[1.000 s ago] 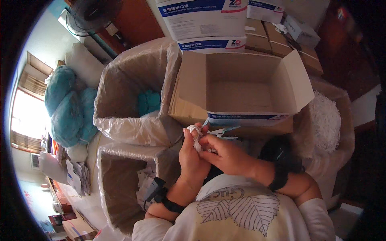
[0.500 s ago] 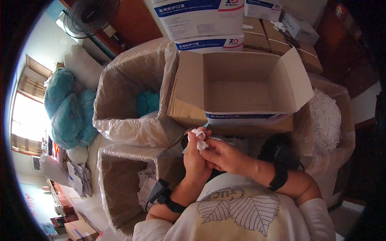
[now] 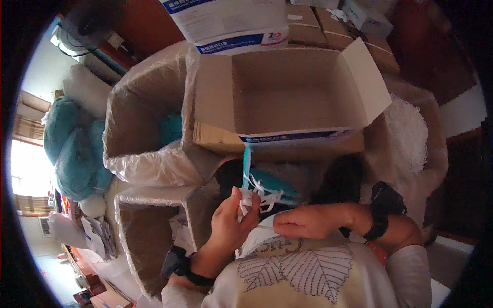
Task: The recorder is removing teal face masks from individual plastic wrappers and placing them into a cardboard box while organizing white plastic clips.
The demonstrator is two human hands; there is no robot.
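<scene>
My left hand (image 3: 232,218) is closed, with a bunched white piece (image 3: 246,198) at its thumb and fingers. A narrow teal face mask (image 3: 247,163), seen edge-on, rises from this grip, and loose white ear loops (image 3: 267,195) fan out to its right. Lower and to the right, my right hand (image 3: 308,222) lies close to the shirt with fingers bent and pressed together. Something pale (image 3: 267,221) shows at its fingertips, too unclear to name. Behind the loops, more teal material (image 3: 277,184) lies low between my legs.
An open carton (image 3: 292,97) stands ahead, flaps spread. To its left are two plastic-lined boxes, one with teal items (image 3: 170,128), the other with white pieces (image 3: 179,231). A box of white strands (image 3: 408,136) stands right. Stacked cartons (image 3: 231,23) rise behind; teal bags (image 3: 77,154) sit far left.
My hands were together, handling a small white piece; now they are apart and lower. The right hand moved down toward the shirt. A teal mask and loose white loops now show at the left hand.
</scene>
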